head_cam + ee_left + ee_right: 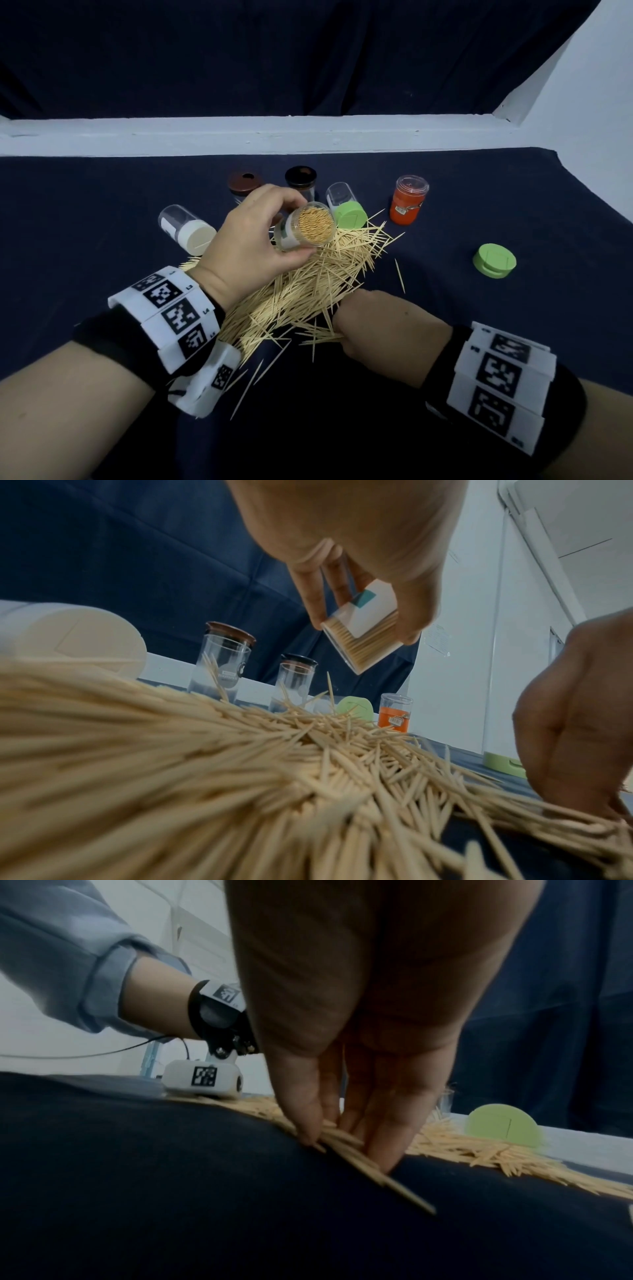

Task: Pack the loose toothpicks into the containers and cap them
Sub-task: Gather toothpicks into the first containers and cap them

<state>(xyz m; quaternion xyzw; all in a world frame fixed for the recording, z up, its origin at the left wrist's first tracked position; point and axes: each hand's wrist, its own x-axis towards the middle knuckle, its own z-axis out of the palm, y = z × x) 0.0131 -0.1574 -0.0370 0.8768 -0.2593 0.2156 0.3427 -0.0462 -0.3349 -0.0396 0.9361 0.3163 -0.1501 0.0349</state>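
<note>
A big heap of loose toothpicks [308, 291] [274, 764] lies in the middle of the dark cloth. My left hand [260, 236] grips a clear uncapped container [306, 226] [363, 637] packed with toothpicks, tilted with its mouth toward me, above the heap. My right hand [356, 322] [346, 1137] is down at the heap's near edge, thumb and fingers pinching a small bunch of toothpicks [359, 1153] on the cloth. A loose green cap [494, 260] lies to the right.
Behind the heap stand a brown-lidded jar [245, 183], a black-lidded jar [300, 180] and an orange container [409, 200]. A white-capped container [186, 228] and a green-capped one [346, 205] lie on their sides. A white ledge [274, 133] runs behind.
</note>
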